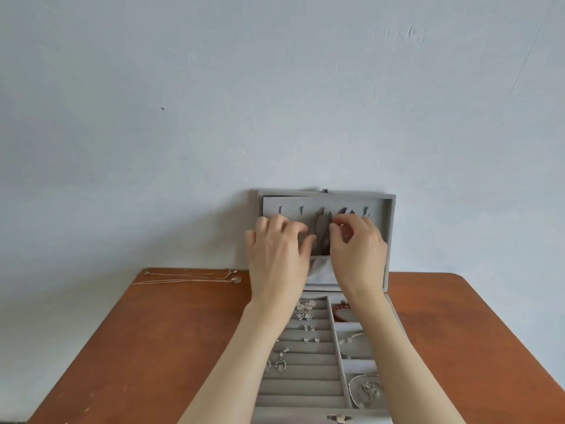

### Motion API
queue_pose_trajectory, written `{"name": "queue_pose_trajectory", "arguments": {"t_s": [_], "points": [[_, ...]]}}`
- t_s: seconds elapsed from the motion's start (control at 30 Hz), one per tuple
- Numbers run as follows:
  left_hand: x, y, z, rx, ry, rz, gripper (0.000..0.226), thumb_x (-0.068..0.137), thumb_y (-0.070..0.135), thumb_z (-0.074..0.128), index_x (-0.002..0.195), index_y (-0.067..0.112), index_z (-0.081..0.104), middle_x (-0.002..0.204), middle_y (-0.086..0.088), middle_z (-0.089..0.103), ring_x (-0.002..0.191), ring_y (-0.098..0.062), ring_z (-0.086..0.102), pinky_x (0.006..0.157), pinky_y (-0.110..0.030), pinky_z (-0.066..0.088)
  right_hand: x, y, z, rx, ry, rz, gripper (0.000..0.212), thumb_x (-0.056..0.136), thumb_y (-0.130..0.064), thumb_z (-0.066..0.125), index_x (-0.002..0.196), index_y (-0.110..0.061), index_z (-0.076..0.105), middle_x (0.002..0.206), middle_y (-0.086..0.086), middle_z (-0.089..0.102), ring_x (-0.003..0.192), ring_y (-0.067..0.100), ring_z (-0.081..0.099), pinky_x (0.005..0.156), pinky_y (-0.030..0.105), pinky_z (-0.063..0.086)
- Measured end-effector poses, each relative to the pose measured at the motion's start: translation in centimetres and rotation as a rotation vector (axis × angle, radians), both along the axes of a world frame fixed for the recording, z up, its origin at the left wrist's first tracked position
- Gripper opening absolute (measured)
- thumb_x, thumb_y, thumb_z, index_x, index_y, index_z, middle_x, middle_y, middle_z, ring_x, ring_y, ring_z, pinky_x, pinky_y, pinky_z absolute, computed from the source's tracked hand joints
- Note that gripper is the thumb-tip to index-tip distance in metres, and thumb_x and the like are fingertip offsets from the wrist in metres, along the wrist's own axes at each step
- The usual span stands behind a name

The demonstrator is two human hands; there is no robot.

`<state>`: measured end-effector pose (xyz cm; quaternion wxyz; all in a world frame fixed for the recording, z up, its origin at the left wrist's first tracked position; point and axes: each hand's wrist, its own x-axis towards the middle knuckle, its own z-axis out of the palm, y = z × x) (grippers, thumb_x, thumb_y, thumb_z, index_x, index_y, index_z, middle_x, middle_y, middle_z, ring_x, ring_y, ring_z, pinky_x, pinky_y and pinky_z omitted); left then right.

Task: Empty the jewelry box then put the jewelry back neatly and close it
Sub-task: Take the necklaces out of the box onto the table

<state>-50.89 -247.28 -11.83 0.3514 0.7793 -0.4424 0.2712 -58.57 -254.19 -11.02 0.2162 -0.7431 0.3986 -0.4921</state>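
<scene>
A grey velvet jewelry box (390, 301) stands open on the table, its lid (388, 206) upright against the wall. Hooks run across the lid's inside, and a necklace (321, 228) hangs from a middle hook. My right hand (356, 249) pinches a thin chain near the hooks, right of that necklace. My left hand (276, 252) lies flat against the lid panel, fingers spread beside the necklace. Below, the ring rolls (301, 371) hold several silver earrings and pendants. Side compartments hold a red bead bracelet (341, 310) and silver pieces (365, 390).
The box sits on a brown wooden table (153, 347) pushed against a pale wall. Two thin chains with pendants (195, 278) lie along the table's back left edge. A metal clasp (339, 418) shows at the box's front edge.
</scene>
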Motion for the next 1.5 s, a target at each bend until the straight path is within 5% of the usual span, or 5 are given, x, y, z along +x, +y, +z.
{"name": "queue_pose_trajectory", "arguments": {"t_s": [0.37,0.6,1.03,1.3,1.5], "points": [[-0.5,-3.3,0.2,-0.065,-0.038,0.187,0.006,0.067,0.020,0.074,0.067,0.020,0.068,0.071,-0.002,0.058,0.074,-0.028,0.055,0.064,-0.035,0.036,-0.4,-1.4,1.0,0.133,0.089,0.035,0.015,0.090,-0.021,0.052,0.097,-0.019,0.065,0.099,0.002,0.066,0.090,0.026,0.059,0.076,0.036,0.046],[0.2,-3.5,4.0,-0.243,-0.108,-0.047,0.007,0.071,0.024,0.065,0.066,0.020,0.066,0.069,0.002,0.058,0.073,-0.026,0.056,0.069,-0.030,0.023,-0.5,-1.3,1.3,0.151,-0.003,0.103,0.013,0.085,-0.027,0.064,0.088,-0.014,0.067,0.065,-0.005,0.058,0.077,0.025,0.062,0.075,0.038,0.049],[-0.3,-0.4,8.2,-0.372,0.710,-0.584,0.008,0.087,0.007,0.054,0.082,0.008,0.060,0.065,0.001,0.068,0.063,-0.011,0.064,0.072,-0.026,0.053,-1.8,-0.9,2.4,0.187,-0.092,0.346,0.022,0.087,-0.018,0.055,0.067,-0.010,0.060,0.076,-0.001,0.056,0.078,0.017,0.053,0.069,0.022,0.037],[1.7,6.4,8.5,-0.246,0.932,-0.526,0.010,0.094,0.013,0.049,0.084,0.014,0.050,0.047,0.008,0.042,0.038,-0.009,0.027,0.040,-0.021,0.026,-5.1,1.8,3.1,0.728,-0.259,0.891,0.016,0.090,-0.013,0.055,0.080,-0.004,0.062,0.070,0.007,0.063,0.061,0.016,0.058,0.057,0.022,0.048],[4.7,13.4,6.6,-0.004,0.650,-0.406,0.009,0.087,0.015,0.061,0.093,0.021,0.064,0.066,-0.004,0.042,0.051,-0.005,0.036,0.049,-0.011,0.032,-4.9,4.3,1.6,1.017,-0.283,0.972,0.018,0.091,0.005,0.048,0.101,0.006,0.062,0.071,0.007,0.061,0.053,0.009,0.052,0.048,0.015,0.043]]}}
